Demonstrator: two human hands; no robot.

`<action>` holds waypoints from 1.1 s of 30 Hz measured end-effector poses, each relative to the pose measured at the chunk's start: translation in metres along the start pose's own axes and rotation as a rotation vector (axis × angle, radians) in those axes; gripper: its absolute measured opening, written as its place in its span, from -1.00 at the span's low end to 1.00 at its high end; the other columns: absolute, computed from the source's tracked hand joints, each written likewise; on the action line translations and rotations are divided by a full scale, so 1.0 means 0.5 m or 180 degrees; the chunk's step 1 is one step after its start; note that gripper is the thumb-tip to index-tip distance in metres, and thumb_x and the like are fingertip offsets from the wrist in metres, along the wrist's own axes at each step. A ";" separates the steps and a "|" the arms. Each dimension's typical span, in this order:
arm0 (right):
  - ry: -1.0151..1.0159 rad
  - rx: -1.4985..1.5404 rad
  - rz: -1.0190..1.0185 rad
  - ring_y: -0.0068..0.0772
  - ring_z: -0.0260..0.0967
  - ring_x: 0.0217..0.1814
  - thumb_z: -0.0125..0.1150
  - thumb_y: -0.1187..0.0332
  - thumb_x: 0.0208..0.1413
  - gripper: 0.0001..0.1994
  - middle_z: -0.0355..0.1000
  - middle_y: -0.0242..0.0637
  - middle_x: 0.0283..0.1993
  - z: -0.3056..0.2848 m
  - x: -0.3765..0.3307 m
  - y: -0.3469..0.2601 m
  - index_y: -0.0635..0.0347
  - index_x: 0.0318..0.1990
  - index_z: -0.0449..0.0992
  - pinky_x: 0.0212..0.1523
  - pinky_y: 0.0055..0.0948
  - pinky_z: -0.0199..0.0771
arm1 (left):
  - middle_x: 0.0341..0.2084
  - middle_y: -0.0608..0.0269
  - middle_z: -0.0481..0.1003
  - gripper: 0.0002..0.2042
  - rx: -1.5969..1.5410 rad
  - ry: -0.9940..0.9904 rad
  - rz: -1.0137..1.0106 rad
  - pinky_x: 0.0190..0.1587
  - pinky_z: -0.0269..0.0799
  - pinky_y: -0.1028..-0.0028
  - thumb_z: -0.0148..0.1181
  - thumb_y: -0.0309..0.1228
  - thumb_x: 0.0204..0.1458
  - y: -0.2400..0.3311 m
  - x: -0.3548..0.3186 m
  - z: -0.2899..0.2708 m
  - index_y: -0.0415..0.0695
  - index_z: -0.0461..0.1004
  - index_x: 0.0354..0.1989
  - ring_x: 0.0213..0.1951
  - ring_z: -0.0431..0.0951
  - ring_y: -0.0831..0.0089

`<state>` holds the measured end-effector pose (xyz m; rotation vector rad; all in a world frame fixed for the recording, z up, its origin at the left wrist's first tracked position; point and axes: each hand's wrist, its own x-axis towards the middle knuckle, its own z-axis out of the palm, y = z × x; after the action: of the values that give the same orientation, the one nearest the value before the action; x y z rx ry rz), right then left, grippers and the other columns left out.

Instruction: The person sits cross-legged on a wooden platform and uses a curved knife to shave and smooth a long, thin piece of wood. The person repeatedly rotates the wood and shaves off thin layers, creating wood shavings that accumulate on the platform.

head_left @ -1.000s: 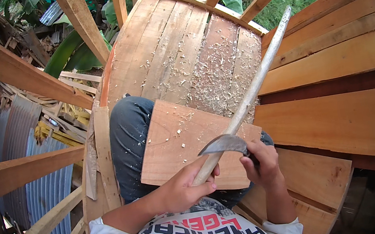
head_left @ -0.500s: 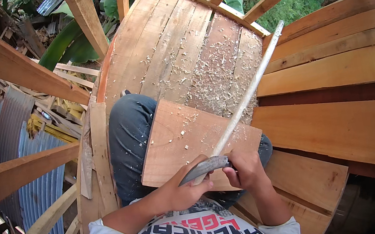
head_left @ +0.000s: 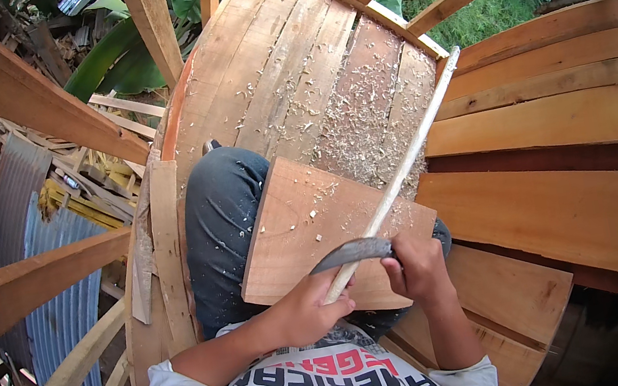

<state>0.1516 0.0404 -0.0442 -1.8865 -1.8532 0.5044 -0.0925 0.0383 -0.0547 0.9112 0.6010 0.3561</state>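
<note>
My left hand (head_left: 314,308) is closed round the near end of a long, pale, peeled stick (head_left: 411,157). From there the stick slants away to the far right, across the board on my lap. In my right hand (head_left: 417,263) is a curved knife (head_left: 352,252) with a dark grey blade, like a small sickle; its handle is hidden in my fist. The blade lies across the stick just beyond my left hand, its tip pointing left. Beneath both is a rectangular wooden board (head_left: 300,215) resting on my legs, with a few chips on it.
Planks (head_left: 265,77) ahead form a floor strewn with wood shavings (head_left: 360,131). Wide boards (head_left: 564,203) line the right side. Upright wooden ribs (head_left: 35,96) curve up at the left and far edge. Beyond them lie corrugated metal sheets (head_left: 66,307), scrap wood and green plants.
The curved knife has moved a little farther from me along the stick, and my right hand has gone with it. The stick's far end has dropped slightly nearer. My left hand keeps its grip.
</note>
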 end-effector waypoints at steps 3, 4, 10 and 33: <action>0.0141 0.0000 0.0292 -0.11 0.20 -0.69 0.02 0.23 0.21 -0.68 0.18 -0.13 -0.71 -0.022 0.016 0.000 0.25 -0.51 0.26 -0.63 -0.27 0.17 | -0.44 0.11 0.35 -0.78 -0.0287 -0.0221 -0.0195 -0.24 0.34 0.42 0.07 -0.48 0.03 0.009 -0.018 0.001 -0.30 0.23 -0.20 -0.36 0.41 0.41; 0.0112 -0.0091 -0.0219 -0.23 0.15 -0.70 -0.03 0.23 0.24 -0.67 0.15 -0.19 -0.72 -0.017 0.004 -0.008 0.25 -0.52 0.25 -0.65 -0.33 0.12 | -0.44 0.10 0.36 -0.78 -0.0168 -0.0262 -0.0145 -0.24 0.34 0.42 0.07 -0.49 0.03 0.009 -0.013 0.000 -0.29 0.23 -0.20 -0.36 0.41 0.41; 0.0223 0.0196 0.0820 -0.04 0.19 -0.72 0.04 0.28 0.17 -0.71 0.18 -0.10 -0.71 -0.033 0.020 0.000 0.25 -0.54 0.26 -0.64 -0.25 0.20 | -0.43 0.08 0.37 -0.79 -0.0078 -0.0161 -0.0047 -0.22 0.33 0.38 0.06 -0.49 0.03 -0.002 -0.015 0.000 -0.26 0.24 -0.20 -0.35 0.42 0.37; -0.0074 0.0320 0.0123 0.06 0.29 -0.64 0.04 0.38 0.16 -0.78 0.25 -0.01 -0.67 -0.012 -0.072 -0.031 0.27 -0.51 0.30 -0.62 -0.24 0.22 | -0.57 0.41 0.26 -0.80 -0.1053 -0.0478 -0.0559 -0.66 0.12 0.61 -0.01 -0.51 0.05 0.006 0.000 0.018 -0.12 0.19 -0.15 -0.69 0.22 0.68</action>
<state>0.1408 0.0042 -0.0327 -1.8605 -1.7746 0.6231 -0.0870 0.0348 -0.0480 0.5573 0.4626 0.2177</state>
